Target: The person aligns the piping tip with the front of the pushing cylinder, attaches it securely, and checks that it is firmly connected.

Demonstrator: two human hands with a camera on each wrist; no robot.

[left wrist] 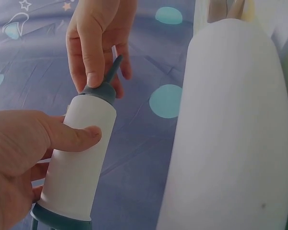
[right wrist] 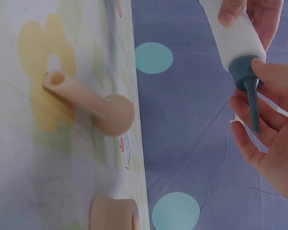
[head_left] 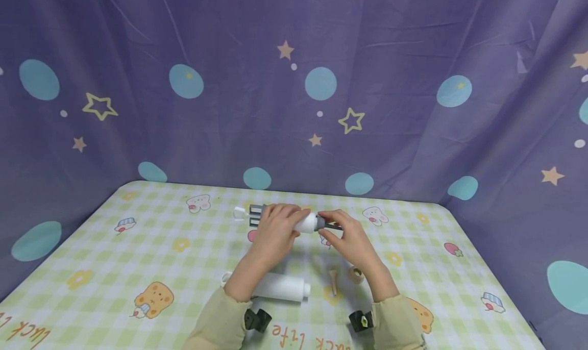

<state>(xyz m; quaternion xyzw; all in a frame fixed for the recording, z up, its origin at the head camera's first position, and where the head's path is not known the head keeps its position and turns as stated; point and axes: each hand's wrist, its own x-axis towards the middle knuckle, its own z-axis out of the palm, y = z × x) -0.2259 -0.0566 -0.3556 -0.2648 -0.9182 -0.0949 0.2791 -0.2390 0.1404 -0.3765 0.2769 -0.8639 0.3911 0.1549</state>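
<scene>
Over the far middle of the table, my left hand (head_left: 274,238) grips a white cylindrical body (left wrist: 84,158), thumb across its side. Its right end carries a grey-teal cap (right wrist: 242,69) with a thin tapering spout (right wrist: 253,108). With thumb and fingers my right hand (head_left: 353,240) pinches this cap around its collar. Out of the other end, past my left hand, stick grey slotted prongs (head_left: 255,216) with a clear piece (head_left: 239,214) beyond them. The whole thing lies nearly level in the head view.
A larger white cylinder (head_left: 281,287) with a narrower end lies near my left forearm, partly hidden by it. Right of it are a beige hollow tube with a wide base (head_left: 333,281) and a beige ring-shaped piece (head_left: 356,274). A checked cloth (head_left: 193,273) covers the table; a purple curtain (head_left: 239,120) hangs behind.
</scene>
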